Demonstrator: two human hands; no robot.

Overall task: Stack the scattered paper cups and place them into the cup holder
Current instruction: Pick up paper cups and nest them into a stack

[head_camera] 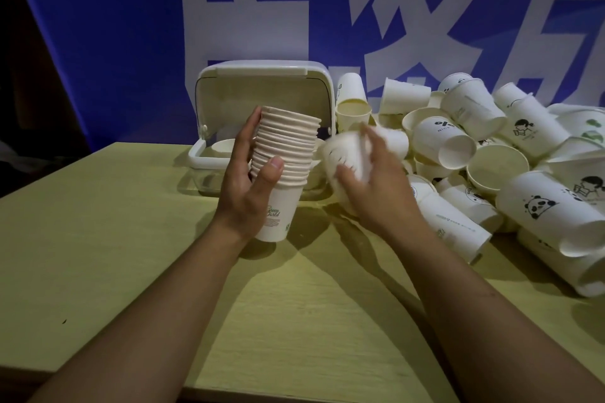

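The scene is seen through one wide-angle view, taken from the person's head and directed forward and down across the table [98, 239]. Both forearms are seen entering from the bottom edge, with the hands caught close to the lens near the middle of the frame, while the blue banner [114, 42] with large white characters is framed upright behind the table's far edge. Straight lines are bent towards the frame's edges by the wide lens.

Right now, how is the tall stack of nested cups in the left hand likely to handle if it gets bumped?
The stack of nested cups probably weighs little, since the left hand alone holds it up. It leans slightly and its rims sit unevenly, so it may tip or shed cups. Thin paper walls would likely crush under a hard squeeze.
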